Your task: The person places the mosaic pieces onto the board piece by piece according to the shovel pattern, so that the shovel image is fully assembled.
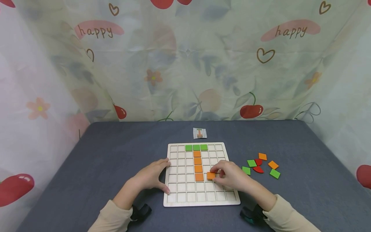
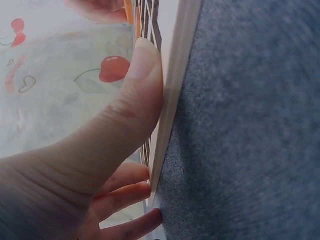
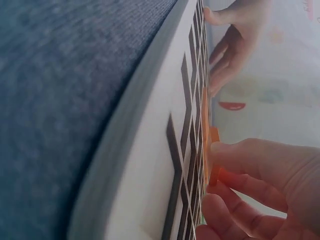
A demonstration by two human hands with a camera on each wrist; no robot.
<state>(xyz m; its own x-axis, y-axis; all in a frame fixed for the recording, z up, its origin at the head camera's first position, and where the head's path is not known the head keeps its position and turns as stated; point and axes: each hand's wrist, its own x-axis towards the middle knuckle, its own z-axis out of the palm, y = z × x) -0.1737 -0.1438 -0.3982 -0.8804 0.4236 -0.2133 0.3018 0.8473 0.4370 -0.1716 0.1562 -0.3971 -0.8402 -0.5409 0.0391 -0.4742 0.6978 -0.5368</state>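
Observation:
A white grid board (image 1: 202, 203) lies flat on the table. Three green square tiles (image 1: 196, 147) fill cells in its top row, and a column of several orange square tiles (image 1: 198, 168) runs down from the middle one. My right hand (image 1: 232, 175) pinches another orange square tile (image 1: 210, 176) between thumb and fingers, over cells just right of that column's lowest tile. In the right wrist view this tile (image 3: 215, 160) is tilted up close to the board. My left hand (image 1: 151, 174) rests at the board's left edge, thumb (image 2: 142, 70) on the rim and fingers spread along the side.
Loose tiles lie right of the board: green squares (image 1: 275, 173), orange squares (image 1: 262, 156) and red curved pieces (image 1: 258, 169). A small card (image 1: 200, 133) with a printed grid picture lies behind the board. A patterned curtain (image 1: 185, 64) hangs behind the dark table (image 1: 121, 145).

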